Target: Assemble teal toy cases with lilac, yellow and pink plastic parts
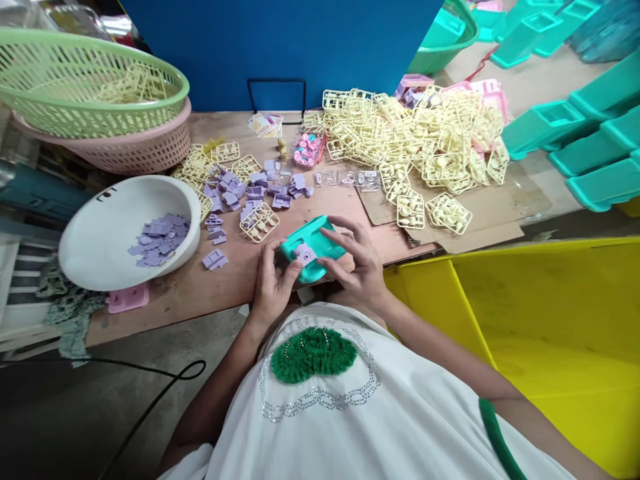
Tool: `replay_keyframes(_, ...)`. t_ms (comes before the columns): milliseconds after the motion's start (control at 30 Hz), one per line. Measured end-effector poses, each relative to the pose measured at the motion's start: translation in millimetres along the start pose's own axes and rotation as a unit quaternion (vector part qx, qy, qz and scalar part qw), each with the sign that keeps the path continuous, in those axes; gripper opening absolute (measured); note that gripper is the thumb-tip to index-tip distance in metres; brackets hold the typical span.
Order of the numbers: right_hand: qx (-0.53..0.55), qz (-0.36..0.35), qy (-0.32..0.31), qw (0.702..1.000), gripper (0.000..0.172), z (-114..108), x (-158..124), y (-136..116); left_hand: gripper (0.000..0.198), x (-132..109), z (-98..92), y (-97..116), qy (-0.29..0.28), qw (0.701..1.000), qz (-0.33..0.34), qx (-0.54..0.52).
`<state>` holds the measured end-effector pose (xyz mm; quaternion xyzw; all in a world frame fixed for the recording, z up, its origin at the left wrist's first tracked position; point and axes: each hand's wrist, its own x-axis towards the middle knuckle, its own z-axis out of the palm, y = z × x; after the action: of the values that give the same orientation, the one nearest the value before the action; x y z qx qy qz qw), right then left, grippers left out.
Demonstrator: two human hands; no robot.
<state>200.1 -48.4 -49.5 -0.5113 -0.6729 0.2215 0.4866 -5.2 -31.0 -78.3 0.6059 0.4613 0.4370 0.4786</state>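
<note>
A teal plastic shell [316, 241] is held between my two hands over the table's front edge. Against its near side lies a small light-purple plastic piece [305, 254]. My left hand [274, 280] grips the shell's left end, its thumb pressing by the purple piece. My right hand [359, 263] clasps the right end, with fingers on the far rim and the thumb near the purple piece. Just beyond my left hand are a cream part frame [259, 223] and a loose cluster of purple plastic pieces [230, 190].
A white bowl [90, 233] with purple pieces stands left, below a green basket [90, 120] stacked on a pink basket [150, 147]. Cream part frames [415, 133] are heaped at back right. Teal boxes [600, 147] stand far right, above a yellow bin [550, 320].
</note>
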Motion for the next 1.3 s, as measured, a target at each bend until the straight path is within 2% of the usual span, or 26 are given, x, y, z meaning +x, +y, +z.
replay_keyframes(100, 0.033, 0.007, 0.009, 0.999, 0.024, 0.8, 12.8, 3.0, 0.042, 2.5, 0.2, 4.0, 0.026, 1.000, -0.005, -0.003)
replay_keyframes(167, 0.040, -0.007, 0.009, 0.999, 0.019, 2.8, 14.9, 2.5, 0.041, 1.8, 1.3, 4.2, 0.047, 0.999, 0.000, -0.003)
replay_keyframes(333, -0.026, -0.062, -0.017, 0.998, 0.038, 9.1, 6.9, -5.3, 0.038, -2.7, -1.8, 2.3, 0.082, 0.996, -0.014, 0.039)
replay_keyframes(467, -0.030, -0.093, -0.034, 0.995, 0.029, 9.0, 6.7, -4.6, 0.037, 8.2, -15.1, 10.4, 0.042, 0.998, -0.040, 0.012)
replay_keyframes(600, -0.007, -0.125, -0.047, 0.991, 0.028, 6.7, 9.3, 5.1, 0.037, 28.9, -27.8, 24.2, -0.054, 0.996, -0.059, -0.041)
replay_keyframes(700, -0.006, -0.121, -0.056, 0.991, 0.026, 6.2, 9.0, 9.5, 0.027, 38.8, -33.0, 32.4, -0.105, 0.993, -0.046, -0.029)
replay_keyframes(833, -0.007, -0.099, -0.073, 0.992, 0.022, 6.2, 9.3, 8.3, 0.015, 44.1, -34.5, 34.6, -0.113, 0.994, 0.006, 0.006)
replay_keyframes(1000, 0.008, -0.098, -0.081, 0.992, 0.021, 6.4, 10.8, 4.9, 0.009, 46.3, -30.5, 29.1, -0.103, 0.994, 0.031, 0.016)
replay_keyframes(1133, 0.004, -0.089, -0.075, 0.993, 0.023, 8.6, 8.3, 4.0, 0.014, 47.5, -27.0, 23.0, -0.098, 0.995, 0.004, -0.022)
replay_keyframes(1300, 0.005, -0.083, -0.039, 0.996, 0.025, 13.7, 5.1, -0.3, 0.015, 51.2, -24.5, 15.0, -0.125, 0.983, -0.056, -0.121)
